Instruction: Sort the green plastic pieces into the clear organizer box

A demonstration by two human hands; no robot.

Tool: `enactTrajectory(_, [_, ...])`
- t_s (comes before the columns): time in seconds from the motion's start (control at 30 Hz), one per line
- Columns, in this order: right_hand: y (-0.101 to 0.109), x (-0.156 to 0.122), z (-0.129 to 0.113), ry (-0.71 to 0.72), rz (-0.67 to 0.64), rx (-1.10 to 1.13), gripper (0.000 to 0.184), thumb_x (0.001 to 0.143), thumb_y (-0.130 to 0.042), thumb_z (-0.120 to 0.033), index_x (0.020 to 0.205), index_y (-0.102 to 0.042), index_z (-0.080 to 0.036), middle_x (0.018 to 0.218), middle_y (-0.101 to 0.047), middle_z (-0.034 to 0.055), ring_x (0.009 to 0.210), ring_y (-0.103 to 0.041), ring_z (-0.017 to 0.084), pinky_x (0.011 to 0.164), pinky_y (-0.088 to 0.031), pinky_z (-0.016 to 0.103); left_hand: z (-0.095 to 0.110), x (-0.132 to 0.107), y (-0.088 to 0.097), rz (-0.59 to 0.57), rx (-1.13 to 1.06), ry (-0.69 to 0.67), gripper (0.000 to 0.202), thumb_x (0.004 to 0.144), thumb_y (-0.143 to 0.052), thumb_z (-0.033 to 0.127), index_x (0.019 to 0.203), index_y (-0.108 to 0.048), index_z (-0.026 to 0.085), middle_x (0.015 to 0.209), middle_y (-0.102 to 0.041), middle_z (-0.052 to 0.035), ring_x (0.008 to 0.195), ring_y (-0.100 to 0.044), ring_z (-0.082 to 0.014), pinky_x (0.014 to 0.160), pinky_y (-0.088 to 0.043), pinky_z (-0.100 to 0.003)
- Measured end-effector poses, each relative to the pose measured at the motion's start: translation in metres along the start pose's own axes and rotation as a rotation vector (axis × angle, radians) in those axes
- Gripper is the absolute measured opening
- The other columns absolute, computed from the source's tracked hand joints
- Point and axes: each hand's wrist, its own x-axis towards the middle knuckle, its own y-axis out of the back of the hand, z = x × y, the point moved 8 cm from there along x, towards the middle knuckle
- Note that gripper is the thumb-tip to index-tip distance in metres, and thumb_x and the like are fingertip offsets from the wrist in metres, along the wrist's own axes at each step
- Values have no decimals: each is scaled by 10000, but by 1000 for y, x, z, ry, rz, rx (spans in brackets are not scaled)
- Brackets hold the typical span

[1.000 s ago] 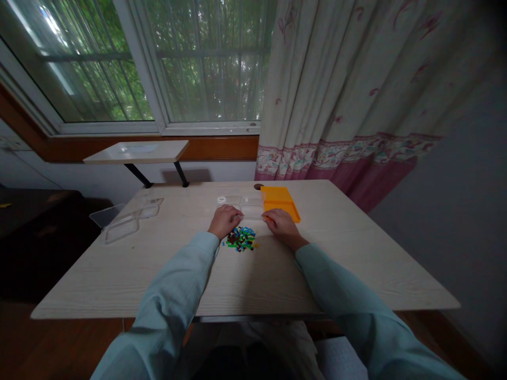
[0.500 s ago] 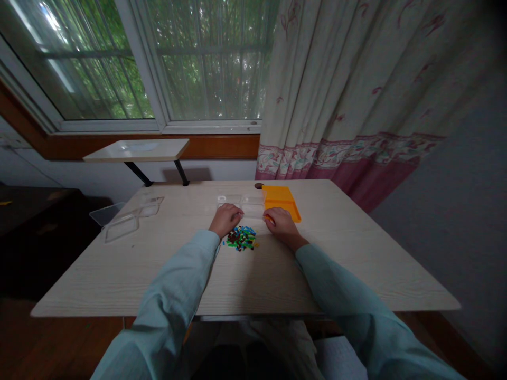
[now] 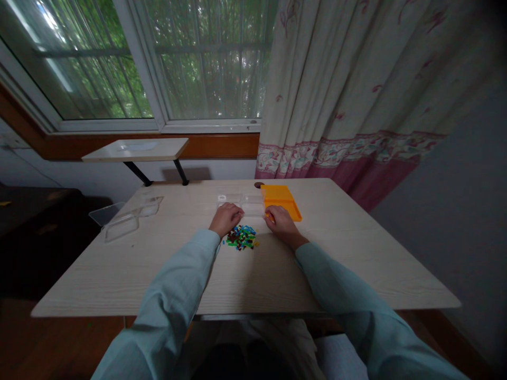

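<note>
**Coloured bits heaped between two curled hands**

We log the pile of small coloured pieces (image 3: 241,237) on the tabletop (image 3: 348,248). It lies between our left hand (image 3: 226,218) and right hand (image 3: 279,220), just nearer to us than both.

The left hand is knuckles up, with its fingers curled down at the near edge of the clear compartment box (image 3: 247,202). We cannot tell whether it pinches anything. The right hand is curled too, its fingertips at the near left corner of the orange tray (image 3: 282,196). An orange speck shows there, either the tray corner or a piece, and we cannot tell which.

Handling, in our judgement: the pieces are tiny and loose. We would work with low fingertips, pinch one piece at a time from the pile's edge, and keep the heel of each hand off the heap so nothing scatters.

Axis: the pile spreads wider left to right than front to back. Single pieces point every way and are too small to read. The orange tray's long axis runs away from us, with its near end swung slightly right. The clear box lies crosswise, just beside the tray's left side. Clear lids (image 3: 122,224) sit well apart, near the left edge.
</note>
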Motion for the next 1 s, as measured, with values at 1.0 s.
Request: enactTrajectory(1.0, [0, -6, 9, 23, -20, -1, 272, 894, -477, -328, 1074, -625, -187, 985, -628, 87, 936, -516, 241, 844, -374, 354, -75, -83, 125, 584, 389, 474, 326, 839, -497, 209, 1143, -614, 222, 1068, -533, -104, 1074, -451, -270, 975, -362, -451])
